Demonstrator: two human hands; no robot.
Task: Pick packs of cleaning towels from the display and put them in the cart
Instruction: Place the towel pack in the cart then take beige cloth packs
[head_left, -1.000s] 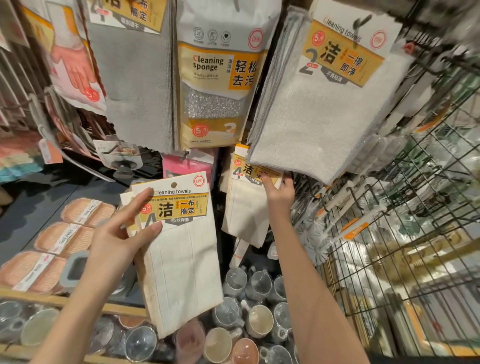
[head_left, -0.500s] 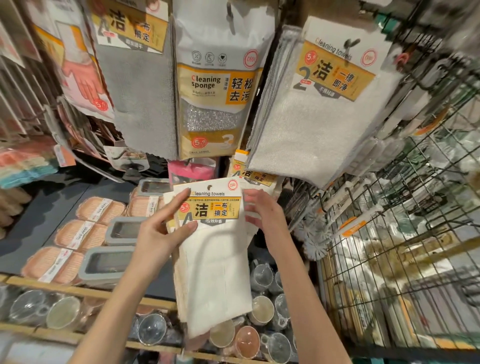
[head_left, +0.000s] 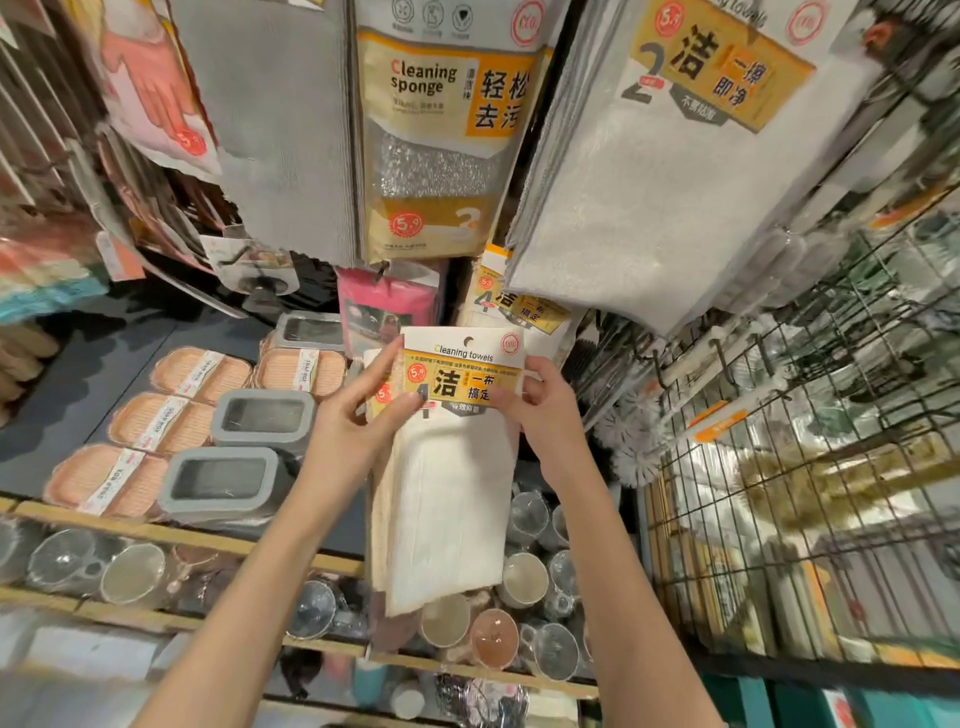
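Note:
Both my hands hold cream cleaning towel packs (head_left: 447, 488) in front of the display, stacked one on another with a yellow label on top. My left hand (head_left: 353, 426) pinches the label's left edge. My right hand (head_left: 545, 415) pinches its right edge. More packs of the same towel (head_left: 519, 306) still hang on the display just above. A larger white cleaning towel pack (head_left: 675, 171) hangs at the upper right. No cart is recognisable in view.
A cleaning sponge pack (head_left: 441, 130) and a grey cloth (head_left: 280, 119) hang overhead. Orange soap boxes (head_left: 197, 374) and grey containers (head_left: 228, 483) lie on the dark shelf at left. Mugs (head_left: 524, 577) fill the wooden shelf below. A black wire rack (head_left: 779, 467) stands at right.
My right hand took a pack off the hook and brought it down onto the pack in my left hand. Both hands now meet at the label in the middle.

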